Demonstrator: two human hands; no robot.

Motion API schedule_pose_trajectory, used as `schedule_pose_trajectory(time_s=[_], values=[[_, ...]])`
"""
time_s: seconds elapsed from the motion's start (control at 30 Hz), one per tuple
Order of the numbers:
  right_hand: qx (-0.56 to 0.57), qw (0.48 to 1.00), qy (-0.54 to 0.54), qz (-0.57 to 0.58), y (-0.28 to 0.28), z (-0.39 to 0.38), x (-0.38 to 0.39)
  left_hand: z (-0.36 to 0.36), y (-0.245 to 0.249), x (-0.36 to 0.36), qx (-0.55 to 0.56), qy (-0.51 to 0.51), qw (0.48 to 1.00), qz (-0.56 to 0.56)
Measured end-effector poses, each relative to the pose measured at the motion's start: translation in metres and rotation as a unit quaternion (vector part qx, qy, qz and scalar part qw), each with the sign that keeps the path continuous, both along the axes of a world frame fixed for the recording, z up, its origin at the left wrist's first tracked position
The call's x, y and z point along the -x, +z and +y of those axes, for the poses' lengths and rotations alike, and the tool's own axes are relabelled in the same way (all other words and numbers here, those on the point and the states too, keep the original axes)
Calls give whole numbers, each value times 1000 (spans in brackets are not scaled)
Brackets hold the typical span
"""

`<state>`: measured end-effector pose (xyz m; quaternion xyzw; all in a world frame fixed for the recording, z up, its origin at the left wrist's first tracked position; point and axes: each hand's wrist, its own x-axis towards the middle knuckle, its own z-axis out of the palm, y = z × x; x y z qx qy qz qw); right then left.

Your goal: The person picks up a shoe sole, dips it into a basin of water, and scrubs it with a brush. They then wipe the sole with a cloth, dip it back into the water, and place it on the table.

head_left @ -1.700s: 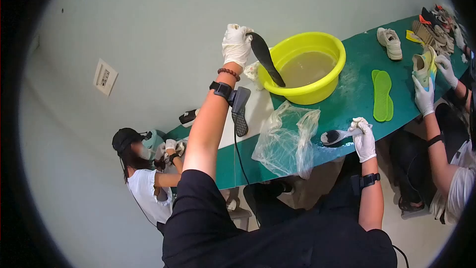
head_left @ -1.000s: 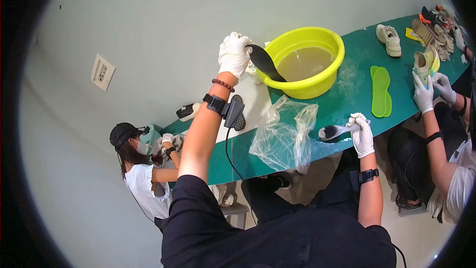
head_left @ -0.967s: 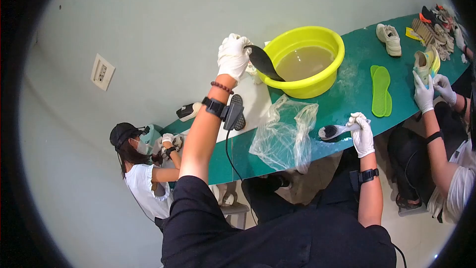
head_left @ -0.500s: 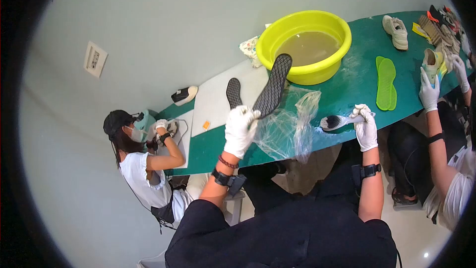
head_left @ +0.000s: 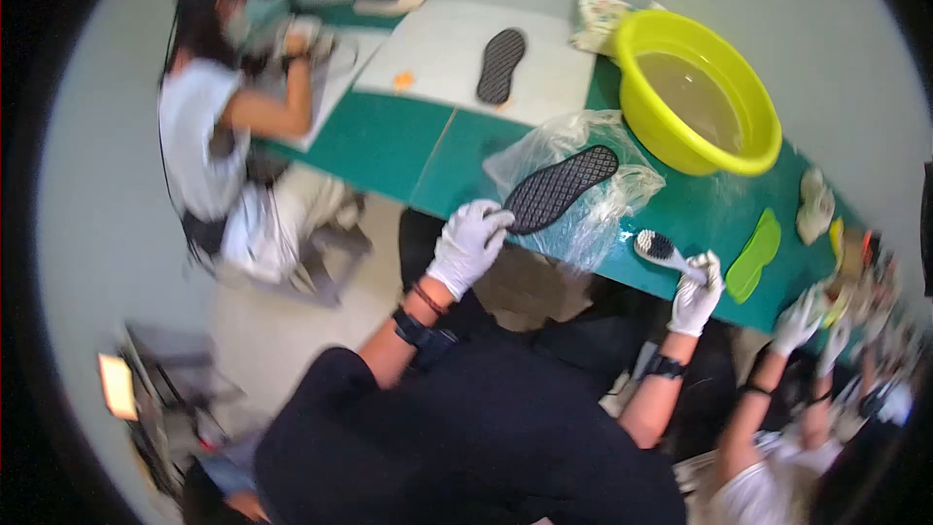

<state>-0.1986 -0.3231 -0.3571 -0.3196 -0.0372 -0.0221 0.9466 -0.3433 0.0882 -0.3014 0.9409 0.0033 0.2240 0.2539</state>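
Both gloved hands reach forward, the left hand (head_left: pixel 470 245) and right hand (head_left: pixel 697 294) with fingers closed.

In left fingers (head_left: pixel 493 217): black insole (head_left: pixel 564 190), matt, rough crosshatched face | in right fingers (head_left: pixel 708 268): brush (head_left: pixel 663 251), smooth plastic-looking handle, coarse bristles | near left fingers: plastic bag (head_left: pixel 634 178), clear, glossy, crinkled | beyond right fingers: basin (head_left: pixel 761 131), smooth shiny plastic | beyond left fingers: desk (head_left: pixel 381 151), smooth green top
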Motion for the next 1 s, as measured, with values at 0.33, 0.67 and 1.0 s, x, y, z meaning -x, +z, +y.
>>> schedule_pose_trajectory(time_s=[0.33, 0.67, 1.0], values=[[349, 928, 64, 115, 47, 1, 33, -4, -46, 47, 301, 0, 944, 133], [418, 907, 7, -38, 126, 112, 60, -4, -58, 5, 691, -26, 654, 308], [413, 874, 255, 32, 54, 167, 63, -16, -93, -31, 704, -33, 691, 160]])
